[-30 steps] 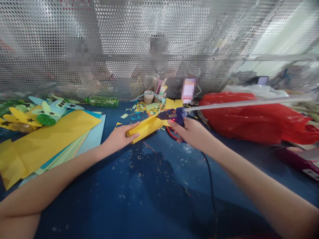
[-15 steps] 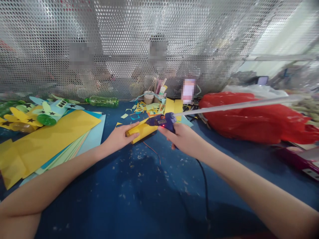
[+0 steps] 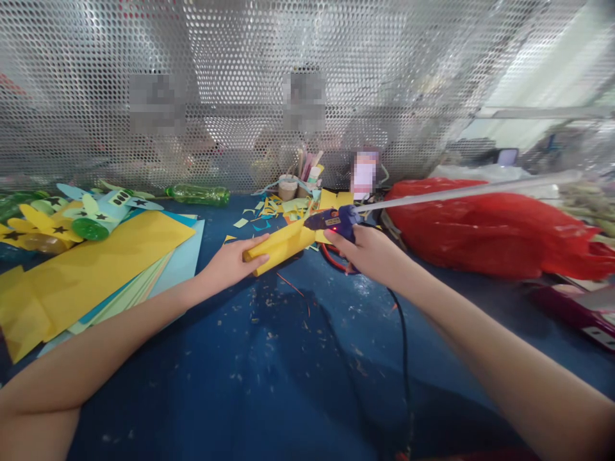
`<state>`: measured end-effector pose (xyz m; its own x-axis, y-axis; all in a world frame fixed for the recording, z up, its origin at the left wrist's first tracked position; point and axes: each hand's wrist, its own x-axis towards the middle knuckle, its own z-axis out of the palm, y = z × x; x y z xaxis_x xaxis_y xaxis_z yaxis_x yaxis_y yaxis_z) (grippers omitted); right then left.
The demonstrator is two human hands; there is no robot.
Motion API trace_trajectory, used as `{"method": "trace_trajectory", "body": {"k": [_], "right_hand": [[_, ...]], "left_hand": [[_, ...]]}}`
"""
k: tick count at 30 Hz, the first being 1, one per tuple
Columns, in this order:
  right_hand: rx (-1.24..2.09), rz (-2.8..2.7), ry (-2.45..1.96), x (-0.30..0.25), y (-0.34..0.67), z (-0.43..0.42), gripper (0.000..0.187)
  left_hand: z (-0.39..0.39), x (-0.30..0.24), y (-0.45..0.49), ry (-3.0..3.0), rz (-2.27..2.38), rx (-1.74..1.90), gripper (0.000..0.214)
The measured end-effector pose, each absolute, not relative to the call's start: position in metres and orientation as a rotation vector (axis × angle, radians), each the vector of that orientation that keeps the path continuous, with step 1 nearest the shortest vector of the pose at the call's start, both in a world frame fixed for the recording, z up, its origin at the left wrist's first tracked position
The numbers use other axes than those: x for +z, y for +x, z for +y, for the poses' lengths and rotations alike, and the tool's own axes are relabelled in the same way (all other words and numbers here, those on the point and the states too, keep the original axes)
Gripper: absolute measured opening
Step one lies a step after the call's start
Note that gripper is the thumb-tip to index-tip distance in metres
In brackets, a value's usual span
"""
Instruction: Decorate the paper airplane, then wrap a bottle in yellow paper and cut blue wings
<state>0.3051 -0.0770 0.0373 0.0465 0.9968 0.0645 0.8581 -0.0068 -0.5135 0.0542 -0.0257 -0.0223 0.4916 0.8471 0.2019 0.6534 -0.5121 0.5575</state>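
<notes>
A yellow paper roll point(image 3: 283, 246) lies slantwise over the blue table, its near left end pinched by my left hand point(image 3: 239, 261). My right hand point(image 3: 369, 251) is wrapped round a dark blue hot glue gun point(image 3: 339, 219) with a small red light on. The gun's nozzle points left and meets the far right end of the roll; whether it touches the paper I cannot tell. From the gun's back a long clear glue stick point(image 3: 446, 194) sticks out to the right. A black cord point(image 3: 404, 358) runs down the table below my right wrist.
Yellow, blue and green paper sheets point(image 3: 120, 256) are stacked at left beside bottle-and-paper figures point(image 3: 103, 214). A green bottle point(image 3: 199, 194) lies behind. Paper scraps point(image 3: 276, 208) and cups point(image 3: 287, 187) sit at the back by perforated sheeting point(image 3: 240, 64). A red plastic bag point(image 3: 485, 227) is on the right.
My right hand has moved the glue gun rightward and slightly up along the roll, to its far end. A red ring-shaped item behind it now shows. My left hand has stayed put.
</notes>
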Motion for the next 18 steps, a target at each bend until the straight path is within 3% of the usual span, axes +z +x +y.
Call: {"method": "trace_trajectory", "body": {"k": [8, 18], "right_hand": [[0.62, -1.905, -1.781, 0.035, 0.296, -0.082, 0.034], [0.36, -1.825, -1.939, 0.036, 0.308, -0.075, 0.039]], "left_hand": [[-0.026, -0.021, 0.055, 2.316, 1.231, 0.648, 0.052], [-0.023, -0.024, 0.054, 2.372, 1.245, 0.653, 0.051]]}}
